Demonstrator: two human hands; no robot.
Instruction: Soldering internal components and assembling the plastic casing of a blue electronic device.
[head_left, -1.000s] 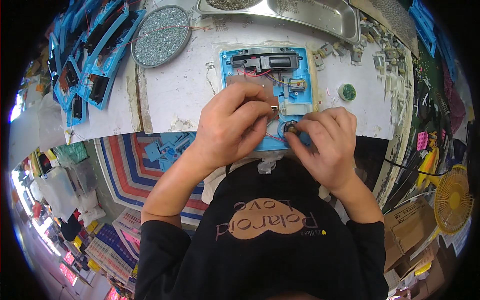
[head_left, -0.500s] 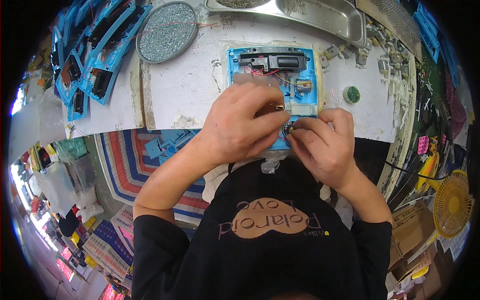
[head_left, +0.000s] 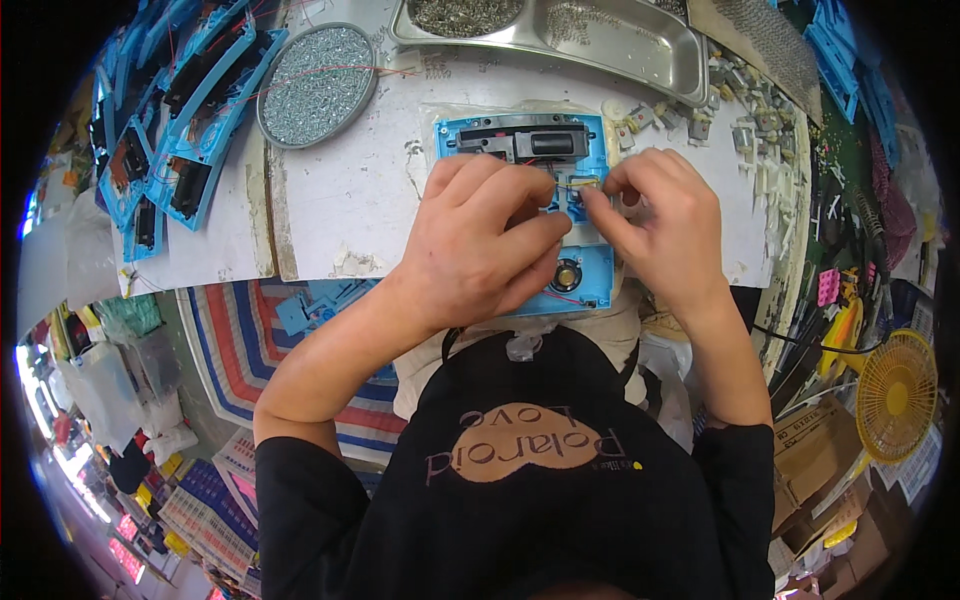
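A blue plastic housing (head_left: 598, 257) lies in front of me at the table's near edge, with a black part (head_left: 545, 143) along its far side. My left hand (head_left: 485, 235) is curled over the housing's left half, fingertips drawn together; whatever they grip is hidden. Above the right side, my right hand (head_left: 668, 222) has its thumb and fingers bent in beside a small grey block (head_left: 582, 187) with yellow wires. What lies between those fingertips is too small to make out. A round speaker (head_left: 566, 275) sits uncovered in the near part of the housing.
On the white table (head_left: 335, 200) stand a round tray of small screws (head_left: 318, 85) and a steel compartment tray (head_left: 620, 60). Several blue housings (head_left: 190, 150) are stacked at left. Small grey and white parts (head_left: 765, 150) lie at right. A yellow fan (head_left: 897, 395) stands lower right.
My right hand has moved away from the round speaker, up to the grey block and yellow wires. The speaker now shows uncovered. My left hand stays over the housing; the whole view has shifted slightly.
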